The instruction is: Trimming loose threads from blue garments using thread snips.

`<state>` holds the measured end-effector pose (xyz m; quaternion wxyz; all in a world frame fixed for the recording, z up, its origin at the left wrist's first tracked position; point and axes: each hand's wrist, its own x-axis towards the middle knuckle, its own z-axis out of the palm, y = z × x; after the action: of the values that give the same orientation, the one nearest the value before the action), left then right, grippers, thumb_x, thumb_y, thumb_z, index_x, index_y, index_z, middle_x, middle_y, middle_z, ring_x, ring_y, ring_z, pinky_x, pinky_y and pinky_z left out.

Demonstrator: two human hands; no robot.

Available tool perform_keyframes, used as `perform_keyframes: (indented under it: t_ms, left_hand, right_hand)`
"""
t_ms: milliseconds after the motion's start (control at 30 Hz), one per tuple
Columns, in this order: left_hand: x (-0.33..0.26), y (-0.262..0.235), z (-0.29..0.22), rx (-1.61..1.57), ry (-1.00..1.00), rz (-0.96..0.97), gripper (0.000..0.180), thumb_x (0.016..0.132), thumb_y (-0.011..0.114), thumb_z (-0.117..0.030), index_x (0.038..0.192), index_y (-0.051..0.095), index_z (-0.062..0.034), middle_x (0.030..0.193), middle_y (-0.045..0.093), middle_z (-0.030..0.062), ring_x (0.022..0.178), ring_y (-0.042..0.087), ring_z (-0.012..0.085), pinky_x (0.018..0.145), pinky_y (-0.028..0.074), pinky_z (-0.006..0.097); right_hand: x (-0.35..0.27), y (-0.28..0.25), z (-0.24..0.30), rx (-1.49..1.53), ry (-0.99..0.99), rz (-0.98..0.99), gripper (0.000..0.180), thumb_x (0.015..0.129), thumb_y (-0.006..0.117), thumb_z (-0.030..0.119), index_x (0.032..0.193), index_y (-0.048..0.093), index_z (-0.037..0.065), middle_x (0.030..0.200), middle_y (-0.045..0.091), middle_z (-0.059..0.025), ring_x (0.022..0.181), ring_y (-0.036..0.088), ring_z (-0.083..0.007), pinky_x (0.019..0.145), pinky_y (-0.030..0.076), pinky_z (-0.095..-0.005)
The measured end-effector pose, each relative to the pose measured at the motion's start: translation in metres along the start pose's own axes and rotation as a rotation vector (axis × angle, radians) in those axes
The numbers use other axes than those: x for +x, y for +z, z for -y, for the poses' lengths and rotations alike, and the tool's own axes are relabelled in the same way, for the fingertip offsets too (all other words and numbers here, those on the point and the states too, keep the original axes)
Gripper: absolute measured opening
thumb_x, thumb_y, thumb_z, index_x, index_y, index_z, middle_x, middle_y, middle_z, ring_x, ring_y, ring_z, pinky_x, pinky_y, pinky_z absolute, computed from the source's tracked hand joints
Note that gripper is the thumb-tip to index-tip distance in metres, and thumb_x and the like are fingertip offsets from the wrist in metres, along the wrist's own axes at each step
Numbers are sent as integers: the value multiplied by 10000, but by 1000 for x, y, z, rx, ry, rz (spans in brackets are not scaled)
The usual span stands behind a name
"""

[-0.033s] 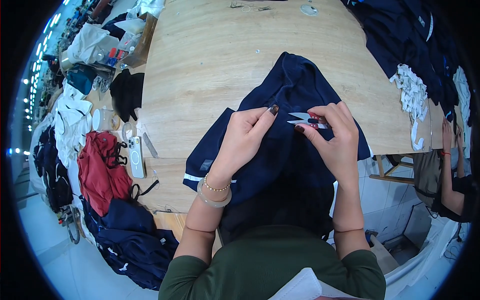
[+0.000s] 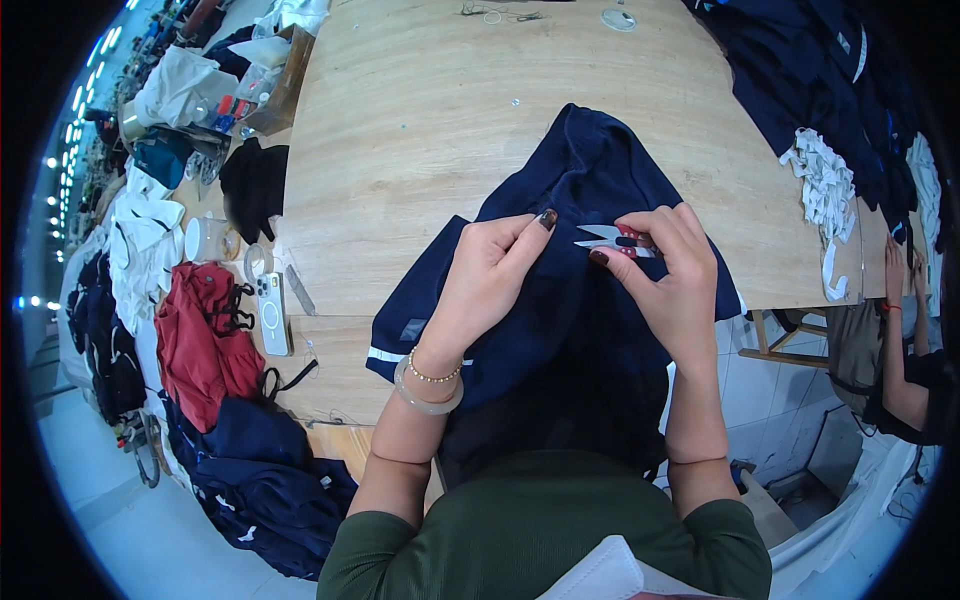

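A navy garment with a white stripe near one edge lies over the table's front edge and hangs toward my lap. My left hand is closed in a pinch at the garment's middle, thumb on top. Just right of it, my right hand grips a pair of thread snips with red and dark handles. Their blades point left toward my left thumb and stand slightly apart, over the cloth. Whether a thread lies between the blades is too small to tell.
On the left of the wooden table are a phone, a red garment, a black cloth and a box. At the right lie white strips and navy garments. Another person's arm is at the far right.
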<state>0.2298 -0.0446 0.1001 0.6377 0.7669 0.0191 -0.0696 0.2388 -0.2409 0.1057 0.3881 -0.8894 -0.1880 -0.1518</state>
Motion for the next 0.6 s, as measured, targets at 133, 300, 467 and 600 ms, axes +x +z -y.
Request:
perform_keyframes:
  t_ms: [133,300,467,600]
  left_hand:
    - [1,0,4,-3,27,-11,403,971,565,-236,677,513,35,535,345,-39,544,268,27,464,214,261]
    - [1,1,5,3,32,-15,404,970,567,-236,678,514,38,533,345,-40,544,268,26,462,215,262]
    - [0,1,2,4,5,-16,407,972,565,-241,681,524,40,535,350,-47,545,269,23,461,215,257]
    - [0,1,3,-6,13,-11,407,974,565,-244,685,531,40,536,351,-47,546,270,22,460,215,254]
  right_hand:
    - [0,0,1,-7,-5,9,280,667,834,154,843,652,35,742,594,-48,689,526,-194,588,422,-295]
    - [0,1,0,-3,0,8,278,665,835,150,840,650,38,740,594,-47,689,527,-193,589,422,-295]
    - [0,2,0,-9,-9,3,272,667,833,144,838,649,39,737,595,-45,687,529,-192,586,422,-296]
    - [0,2,0,3,-11,5,267,671,831,139,842,652,38,741,599,-45,689,533,-191,584,424,-293]
